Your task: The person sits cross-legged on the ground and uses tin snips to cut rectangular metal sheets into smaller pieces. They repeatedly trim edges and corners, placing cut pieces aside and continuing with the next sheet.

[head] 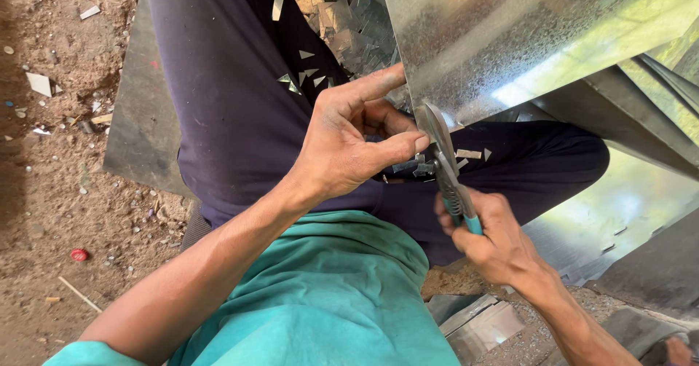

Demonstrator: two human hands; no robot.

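Filling the top right of the head view, a big galvanised sheet (510,38) tilts over the person's lap, its lower edge running down twd the hands. Under it, dark navy trousers (233,104) cover the legs, w/ a teal shirt (328,293) at bottom centre. A flat grey metal plate (142,111) lies on the dirt ground (51,191) left of the leg. More sheet pieces (626,213) lie at right, reflecting green light.

Left hand (346,144) sits at the sheet's lower edge: index finger stretched up along the edge, touching it, thumb extended twd the snips, other fingers curled in behind. Can't tell exactly what the curled fingers pinch, prob. the sheet edge.

Right hand (488,238) wraps closed round the teal-handled tin snips (445,166), fingers pressed together on the grips, spring visible btwn handles. Snip blades point up and meet the sheet's lower corner, just beside the left thumb; blades look nearly closed.

Small bits: a pile of shiny metal offcuts (342,16) btwn the legs at top, tiny triangular clippings (306,75) scattered on the trousers, a few more (470,153) on the right thigh near the blades. A red bottle cap (79,254) lies on the dirt at left.
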